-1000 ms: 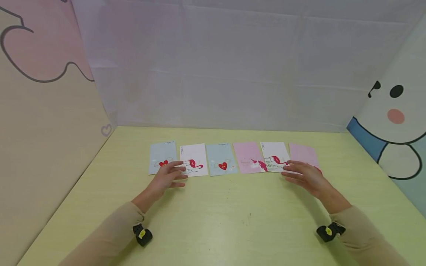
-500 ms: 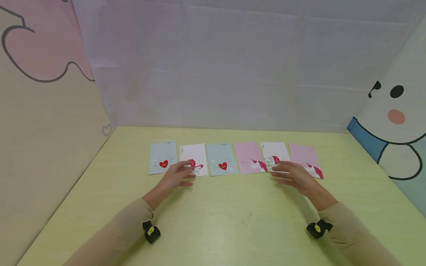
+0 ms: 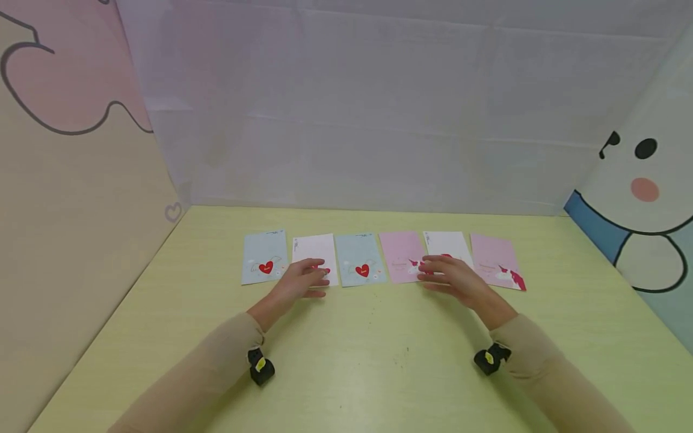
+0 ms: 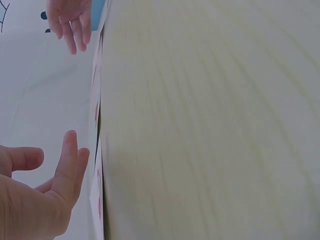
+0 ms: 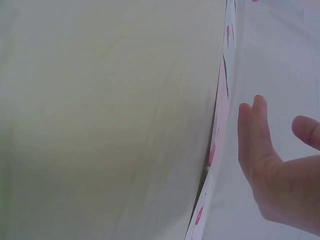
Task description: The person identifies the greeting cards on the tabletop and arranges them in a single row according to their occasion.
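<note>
Several printed cards lie in a row on the table. From the left come a blue heart card (image 3: pixel 264 249), a white flamingo card (image 3: pixel 314 243), a second blue heart card (image 3: pixel 360 252), a pink unicorn card (image 3: pixel 400 246), another white flamingo card (image 3: pixel 448 242) and another pink unicorn card (image 3: pixel 494 252). My left hand (image 3: pixel 296 284) hovers over the lower part of the left flamingo card, fingers extended and holding nothing. Over the right flamingo card, reaching the neighbouring unicorn card, is my right hand (image 3: pixel 457 281), also empty. In the wrist views both hands stand apart from the cards.
The light wooden table (image 3: pixel 368 367) stretches in front of the cards. A white sheet (image 3: pixel 368 120) hangs behind it. Cartoon-printed panels flank it, a beige and pink panel (image 3: pixel 76 210) left and a panel with a character (image 3: pixel 644 210) right. Small black cameras (image 3: pixel 261 367) are strapped to both wrists.
Both hands have moved inward, the left one rightward from the first heart card, the right one leftward from the far unicorn card. The cards have stayed in place.
</note>
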Motion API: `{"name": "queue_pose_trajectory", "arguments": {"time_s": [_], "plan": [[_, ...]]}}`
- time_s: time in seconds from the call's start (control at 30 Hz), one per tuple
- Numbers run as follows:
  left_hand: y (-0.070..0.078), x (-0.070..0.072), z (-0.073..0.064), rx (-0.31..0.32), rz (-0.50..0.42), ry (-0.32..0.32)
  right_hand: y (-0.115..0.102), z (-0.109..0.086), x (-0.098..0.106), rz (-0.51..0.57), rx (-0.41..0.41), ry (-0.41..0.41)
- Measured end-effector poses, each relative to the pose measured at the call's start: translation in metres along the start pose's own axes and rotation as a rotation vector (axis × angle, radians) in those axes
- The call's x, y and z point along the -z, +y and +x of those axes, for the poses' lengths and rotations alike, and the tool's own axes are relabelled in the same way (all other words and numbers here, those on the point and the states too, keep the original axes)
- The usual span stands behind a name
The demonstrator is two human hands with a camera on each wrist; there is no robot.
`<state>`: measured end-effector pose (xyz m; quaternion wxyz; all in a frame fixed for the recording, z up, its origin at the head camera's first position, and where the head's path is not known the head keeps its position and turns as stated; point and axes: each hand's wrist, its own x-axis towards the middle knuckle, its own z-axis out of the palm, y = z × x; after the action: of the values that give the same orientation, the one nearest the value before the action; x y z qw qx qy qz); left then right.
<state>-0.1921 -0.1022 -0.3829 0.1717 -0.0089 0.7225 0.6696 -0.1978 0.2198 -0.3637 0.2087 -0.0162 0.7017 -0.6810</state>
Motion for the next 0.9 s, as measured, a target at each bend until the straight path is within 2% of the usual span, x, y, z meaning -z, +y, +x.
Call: {"name": "queue_pose_trajectory", "arguments": {"time_s": [0.13, 0.53, 0.9], "plan": [[0.002, -0.004, 0.003, -0.004, -0.02, -0.016, 0.001, 0.008, -0.007, 0.001, 0.01, -0.019], [0.003, -0.013, 0.012, 0.084, -0.011, 0.043, 0.002, 0.026, -0.031, 0.043, -0.048, -0.028], [0.005, -0.019, 0.015, 0.1, -0.002, 0.046, -0.001, 0.036, -0.045, 0.052, -0.103, -0.005]]}}
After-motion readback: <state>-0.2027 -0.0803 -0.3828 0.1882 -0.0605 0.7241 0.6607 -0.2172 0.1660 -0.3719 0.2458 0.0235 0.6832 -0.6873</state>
